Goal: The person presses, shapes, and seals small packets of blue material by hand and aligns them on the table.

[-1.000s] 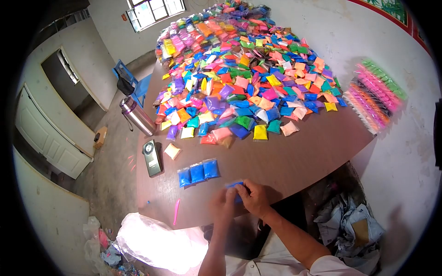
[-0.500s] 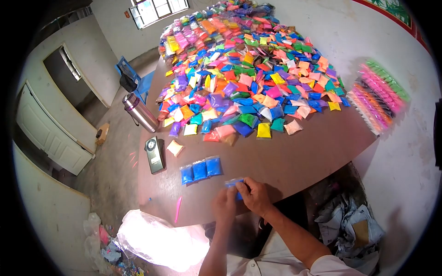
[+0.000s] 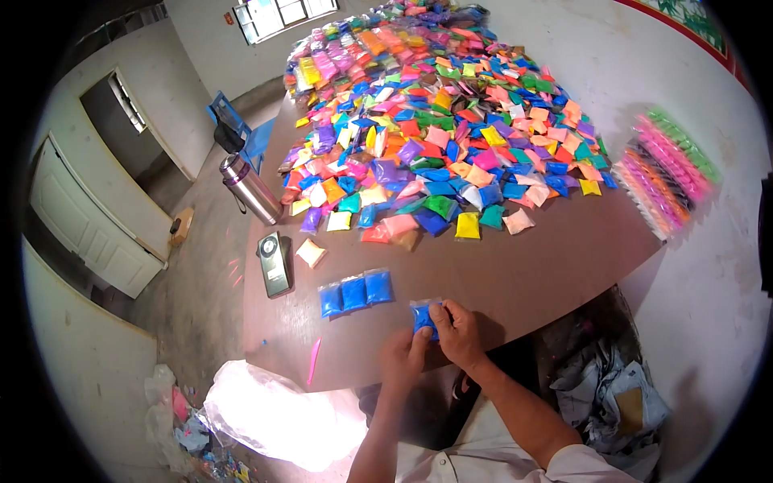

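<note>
Near the front edge of the table, a small clear packet (image 3: 421, 315) filled with something blue is pinched between my two hands. My right hand (image 3: 460, 334) grips its right side, thumb and fingers closed. Slightly lower, my left hand (image 3: 405, 354) closes on the packet's lower left part; it is a little blurred. To the left of my hands lies a row of three similar blue packets (image 3: 354, 291), side by side on the tabletop. A pink plastic tool (image 3: 314, 361), thin and knife-like, rests near the edge.
A large heap of colourful packets (image 3: 439, 173) covers the far table (image 3: 555, 258). A steel thermos (image 3: 251, 191), a dark device with a round dial (image 3: 274, 264) and one cream packet (image 3: 311, 253) are at the left. Bundled colourful strips (image 3: 664, 173) stand against the right wall.
Between my hands, the blue packet has come more fully into sight and stands more upright. My left hand has shifted slightly down. The row of three blue packets stays on the table.
</note>
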`<state>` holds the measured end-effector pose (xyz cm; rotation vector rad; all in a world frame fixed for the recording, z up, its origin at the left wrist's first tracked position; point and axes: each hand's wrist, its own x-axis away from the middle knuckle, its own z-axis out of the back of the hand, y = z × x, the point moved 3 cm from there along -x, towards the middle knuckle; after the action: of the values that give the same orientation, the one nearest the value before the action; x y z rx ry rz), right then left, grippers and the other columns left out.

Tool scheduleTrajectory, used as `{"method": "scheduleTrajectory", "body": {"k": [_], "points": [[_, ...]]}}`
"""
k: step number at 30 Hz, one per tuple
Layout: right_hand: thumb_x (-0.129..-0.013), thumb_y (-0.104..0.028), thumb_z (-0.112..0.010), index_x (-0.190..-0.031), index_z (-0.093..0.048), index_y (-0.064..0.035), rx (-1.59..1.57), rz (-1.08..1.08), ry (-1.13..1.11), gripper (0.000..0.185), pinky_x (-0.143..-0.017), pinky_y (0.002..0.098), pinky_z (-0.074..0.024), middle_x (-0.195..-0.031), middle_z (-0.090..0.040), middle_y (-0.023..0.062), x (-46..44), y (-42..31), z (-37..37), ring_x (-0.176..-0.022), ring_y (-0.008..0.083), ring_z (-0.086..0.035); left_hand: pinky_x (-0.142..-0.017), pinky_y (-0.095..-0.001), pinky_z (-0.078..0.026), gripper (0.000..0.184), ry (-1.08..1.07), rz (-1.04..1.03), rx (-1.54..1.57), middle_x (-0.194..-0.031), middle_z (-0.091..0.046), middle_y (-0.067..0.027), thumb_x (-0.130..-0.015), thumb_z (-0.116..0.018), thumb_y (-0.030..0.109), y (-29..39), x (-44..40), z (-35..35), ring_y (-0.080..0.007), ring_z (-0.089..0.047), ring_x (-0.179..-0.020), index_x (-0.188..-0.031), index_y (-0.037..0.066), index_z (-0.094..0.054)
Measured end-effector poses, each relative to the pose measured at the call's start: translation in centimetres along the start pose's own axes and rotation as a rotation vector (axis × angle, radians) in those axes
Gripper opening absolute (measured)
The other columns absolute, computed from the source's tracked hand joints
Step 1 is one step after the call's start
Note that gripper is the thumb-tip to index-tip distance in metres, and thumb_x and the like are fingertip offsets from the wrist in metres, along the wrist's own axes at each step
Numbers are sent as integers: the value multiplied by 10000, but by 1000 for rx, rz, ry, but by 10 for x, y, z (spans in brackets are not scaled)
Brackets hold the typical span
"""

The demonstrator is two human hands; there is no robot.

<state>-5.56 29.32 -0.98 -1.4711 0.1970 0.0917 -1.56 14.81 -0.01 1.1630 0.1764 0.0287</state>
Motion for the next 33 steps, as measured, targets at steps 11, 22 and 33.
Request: {"method": "scheduleTrajectory", "body": {"k": [11,22,33], "points": [[-1066,-319,-621,-915,-618,-7,49,39,12,347,-645,356,-490,-734,-589,125,5,-2,-1,-694,154,-549,-717,-360,-514,379,-20,128,159,-786,-697,-102,-1025,-722,343,-7,-1,3,-157,-639,-776,-972,-32,-721],[-1089,-301,-565,-1053,-663,9,35,14,-52,328,-718,383,-530,-839,-670,174,2,-11,-1,-784,222,-663,-772,-317,-530,292,-22,160,204,-856,-744,-51,-1023,-745,278,-1,0,7,-118,-648,-832,-1048,-12,-764],[-1074,-315,-585,-996,-683,-22,116,72,-63,319,-707,418,-549,-870,-706,231,5,-10,-3,-793,384,-711,-635,-227,-376,222,-13,169,392,-803,-589,85,-1023,-711,211,-6,-3,7,-22,-486,-738,-866,57,-689]]}}
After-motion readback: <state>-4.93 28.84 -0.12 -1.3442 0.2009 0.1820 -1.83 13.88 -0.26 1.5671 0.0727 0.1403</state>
